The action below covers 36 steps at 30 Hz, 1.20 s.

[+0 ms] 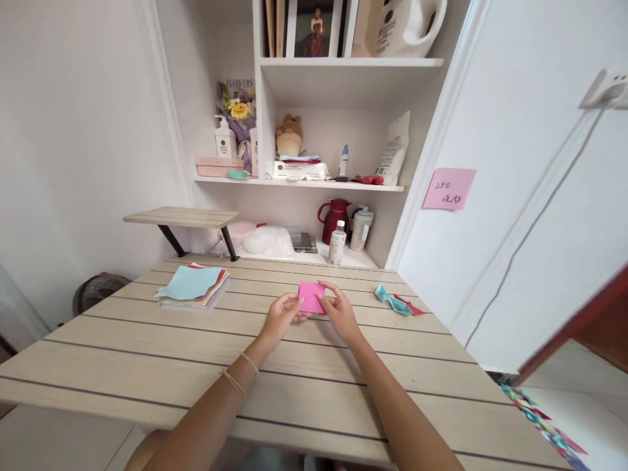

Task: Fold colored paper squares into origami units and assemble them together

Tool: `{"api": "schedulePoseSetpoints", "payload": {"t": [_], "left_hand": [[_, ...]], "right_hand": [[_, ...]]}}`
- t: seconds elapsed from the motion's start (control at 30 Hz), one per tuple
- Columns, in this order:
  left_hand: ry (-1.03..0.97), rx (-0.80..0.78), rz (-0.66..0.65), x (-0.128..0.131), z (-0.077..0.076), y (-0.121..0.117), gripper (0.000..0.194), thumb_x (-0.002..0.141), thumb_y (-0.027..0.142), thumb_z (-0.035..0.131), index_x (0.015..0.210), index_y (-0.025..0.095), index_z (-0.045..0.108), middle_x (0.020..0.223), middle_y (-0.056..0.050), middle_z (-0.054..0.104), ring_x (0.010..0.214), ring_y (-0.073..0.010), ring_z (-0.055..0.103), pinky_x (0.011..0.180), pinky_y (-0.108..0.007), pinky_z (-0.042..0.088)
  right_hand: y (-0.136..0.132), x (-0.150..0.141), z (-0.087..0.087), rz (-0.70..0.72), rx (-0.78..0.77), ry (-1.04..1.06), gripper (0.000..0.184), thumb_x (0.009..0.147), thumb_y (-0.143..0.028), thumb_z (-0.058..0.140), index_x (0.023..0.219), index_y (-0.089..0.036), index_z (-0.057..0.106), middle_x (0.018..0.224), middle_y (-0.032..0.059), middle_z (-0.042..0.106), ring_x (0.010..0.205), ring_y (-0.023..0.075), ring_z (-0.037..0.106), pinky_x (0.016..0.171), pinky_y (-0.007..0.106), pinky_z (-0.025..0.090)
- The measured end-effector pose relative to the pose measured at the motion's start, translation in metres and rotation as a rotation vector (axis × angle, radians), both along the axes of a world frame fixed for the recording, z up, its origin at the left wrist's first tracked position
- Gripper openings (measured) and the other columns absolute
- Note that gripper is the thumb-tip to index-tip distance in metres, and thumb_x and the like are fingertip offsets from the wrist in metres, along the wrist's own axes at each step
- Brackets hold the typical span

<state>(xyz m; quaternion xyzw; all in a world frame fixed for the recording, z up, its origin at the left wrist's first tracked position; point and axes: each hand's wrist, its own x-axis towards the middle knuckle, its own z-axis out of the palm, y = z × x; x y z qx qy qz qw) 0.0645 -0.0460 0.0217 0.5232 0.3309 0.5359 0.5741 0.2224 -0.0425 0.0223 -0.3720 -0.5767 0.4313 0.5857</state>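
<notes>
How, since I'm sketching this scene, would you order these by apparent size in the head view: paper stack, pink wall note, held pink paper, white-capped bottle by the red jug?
1. Paper stack
2. Pink wall note
3. Held pink paper and white-capped bottle: too alike to rank; the bottle stands farther away.

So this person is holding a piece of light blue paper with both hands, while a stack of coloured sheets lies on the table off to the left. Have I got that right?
Not quite: the head view shows that the paper held by the left hand and right hand is bright pink, not light blue.
</notes>
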Motion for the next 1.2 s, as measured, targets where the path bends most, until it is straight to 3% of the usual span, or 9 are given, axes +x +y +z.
{"api": "schedulePoseSetpoints", "payload": {"t": [0.13, 0.23, 0.33, 0.53, 0.73, 0.97, 1.1, 1.2], "left_hand": [[-0.017, -0.036, -0.014, -0.001, 0.0, 0.001, 0.04, 0.063, 0.033, 0.068, 0.093, 0.008, 0.06, 0.083, -0.013, 0.068, 0.075, -0.0223, 0.065, 0.07, -0.032, 0.051], [-0.055, 0.013, 0.033, -0.003, -0.001, 0.003, 0.051, 0.059, 0.026, 0.072, 0.105, 0.01, 0.058, 0.094, -0.013, 0.066, 0.086, -0.0229, 0.062, 0.078, -0.034, 0.048], [-0.093, 0.055, 0.082, -0.005, 0.0, 0.004, 0.062, 0.054, 0.017, 0.074, 0.112, 0.012, 0.054, 0.103, -0.013, 0.064, 0.099, -0.0241, 0.057, 0.084, -0.034, 0.045], [-0.136, 0.069, 0.08, -0.004, 0.006, 0.003, 0.061, 0.052, 0.012, 0.074, 0.11, 0.012, 0.055, 0.109, -0.015, 0.06, 0.101, -0.0262, 0.056, 0.084, -0.035, 0.045], [-0.121, 0.09, 0.071, -0.005, -0.001, 0.005, 0.059, 0.053, 0.014, 0.074, 0.108, 0.012, 0.054, 0.102, -0.014, 0.064, 0.098, -0.0255, 0.058, 0.083, -0.036, 0.046], [-0.162, 0.096, 0.073, -0.003, -0.001, 0.001, 0.07, 0.054, 0.015, 0.074, 0.119, 0.015, 0.048, 0.11, -0.015, 0.059, 0.096, -0.0233, 0.059, 0.086, -0.038, 0.045], [-0.157, 0.122, 0.093, -0.001, 0.002, -0.002, 0.063, 0.052, 0.016, 0.075, 0.11, 0.014, 0.053, 0.104, -0.013, 0.063, 0.096, -0.0239, 0.059, 0.084, -0.037, 0.047], [-0.11, 0.117, 0.11, -0.002, 0.003, -0.003, 0.053, 0.051, 0.016, 0.075, 0.101, 0.012, 0.057, 0.094, -0.012, 0.066, 0.087, -0.0225, 0.063, 0.08, -0.036, 0.048]], "right_hand": [[-0.005, 0.004, 0.01, 0.052, 0.072, 0.017, 0.04, 0.065, -0.035, 0.065, 0.1, -0.021, 0.051, 0.089, 0.004, 0.064, 0.082, 0.0184, 0.058, 0.065, 0.029, 0.049], [-0.008, 0.009, 0.016, 0.088, 0.12, -0.096, 0.031, 0.06, -0.028, 0.069, 0.087, -0.021, 0.057, 0.115, 0.0072, 0.055, 0.103, 0.0234, 0.052, 0.072, 0.031, 0.048], [-0.007, 0.012, 0.015, 0.092, 0.146, -0.22, 0.024, 0.06, -0.022, 0.068, 0.083, -0.02, 0.062, 0.124, 0.0086, 0.047, 0.115, 0.0262, 0.042, 0.077, 0.032, 0.046], [-0.003, 0.014, 0.008, 0.121, 0.142, -0.265, 0.032, 0.062, -0.019, 0.064, 0.094, -0.022, 0.064, 0.125, 0.0095, 0.048, 0.117, 0.0259, 0.041, 0.076, 0.032, 0.047], [-0.003, 0.015, 0.009, 0.09, 0.132, -0.231, 0.031, 0.063, -0.023, 0.066, 0.094, -0.023, 0.065, 0.122, 0.0101, 0.05, 0.118, 0.0274, 0.041, 0.081, 0.035, 0.045], [-0.007, 0.009, 0.012, -0.118, 0.255, -0.278, 0.021, 0.059, -0.036, 0.071, 0.075, -0.022, 0.068, 0.126, 0.0082, 0.046, 0.112, 0.0267, 0.045, 0.088, 0.038, 0.04], [-0.004, 0.003, 0.008, -0.027, 0.112, -0.091, 0.024, 0.066, -0.043, 0.064, 0.068, -0.019, 0.065, 0.11, 0.0092, 0.058, 0.102, 0.0252, 0.052, 0.082, 0.037, 0.042], [-0.002, -0.003, 0.003, 0.053, 0.036, 0.003, 0.027, 0.065, -0.044, 0.065, 0.066, -0.018, 0.061, 0.091, 0.0068, 0.064, 0.084, 0.0212, 0.058, 0.073, 0.033, 0.044]]}}
